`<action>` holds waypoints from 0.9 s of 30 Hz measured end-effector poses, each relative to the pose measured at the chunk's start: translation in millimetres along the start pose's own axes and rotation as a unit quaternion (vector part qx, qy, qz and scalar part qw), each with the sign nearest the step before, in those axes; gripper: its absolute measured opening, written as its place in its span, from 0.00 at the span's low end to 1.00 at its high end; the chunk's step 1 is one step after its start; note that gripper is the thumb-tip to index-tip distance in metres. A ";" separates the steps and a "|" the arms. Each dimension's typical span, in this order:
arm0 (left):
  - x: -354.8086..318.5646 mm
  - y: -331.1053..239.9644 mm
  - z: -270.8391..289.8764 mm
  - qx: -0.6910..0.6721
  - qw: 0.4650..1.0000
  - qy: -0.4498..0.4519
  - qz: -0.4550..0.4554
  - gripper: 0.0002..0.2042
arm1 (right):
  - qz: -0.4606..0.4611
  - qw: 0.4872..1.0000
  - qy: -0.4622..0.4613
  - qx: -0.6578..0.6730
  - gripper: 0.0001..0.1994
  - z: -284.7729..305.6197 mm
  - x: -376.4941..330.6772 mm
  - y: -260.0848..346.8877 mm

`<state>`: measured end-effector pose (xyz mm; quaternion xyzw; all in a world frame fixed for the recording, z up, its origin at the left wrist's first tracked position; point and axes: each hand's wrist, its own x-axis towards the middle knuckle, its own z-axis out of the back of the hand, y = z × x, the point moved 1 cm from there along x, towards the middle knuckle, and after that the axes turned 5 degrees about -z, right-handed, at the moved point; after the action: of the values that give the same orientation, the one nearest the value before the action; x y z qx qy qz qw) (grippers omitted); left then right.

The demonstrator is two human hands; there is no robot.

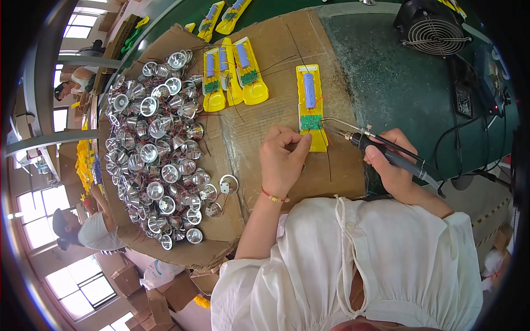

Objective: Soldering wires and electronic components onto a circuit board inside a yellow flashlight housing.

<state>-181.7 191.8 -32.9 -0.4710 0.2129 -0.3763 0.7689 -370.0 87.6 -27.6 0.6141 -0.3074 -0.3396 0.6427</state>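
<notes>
Soldering green circuit board in open yellow plastic flashlight shell on brown cardboard sheet: left hand pinching shell's lower edge, right hand clamped around black-handled soldering iron; three wired shells finished beside, silver reflector heap unattached.

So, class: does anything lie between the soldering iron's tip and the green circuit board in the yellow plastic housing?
Nothing visible does. The soldering iron in the right hand reaches the green circuit board directly; the left hand steadies the yellow plastic housing beside it.
</notes>
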 end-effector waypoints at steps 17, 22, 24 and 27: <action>-4.7 -0.2 -0.6 -0.005 0.998 -0.047 -0.032 0.05 | -0.014 0.999 0.031 0.032 0.07 -5.1 4.0 -5.5; -1.5 3.3 -1.7 0.029 0.997 -0.044 -0.047 0.04 | -0.035 0.998 0.018 0.051 0.07 -7.5 7.4 -10.1; -0.4 -0.6 -0.3 0.013 1.000 -0.021 -0.008 0.05 | -0.037 0.998 0.017 0.055 0.07 -9.4 8.3 -9.7; 1.9 1.7 2.8 -0.020 1.000 -0.002 0.020 0.05 | -0.052 0.995 0.018 0.086 0.07 -12.4 10.2 -10.5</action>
<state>-178.0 192.4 -33.0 -0.4826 0.2285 -0.3556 0.7671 -354.6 86.3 -39.0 0.6883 -0.2915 -0.3334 0.5746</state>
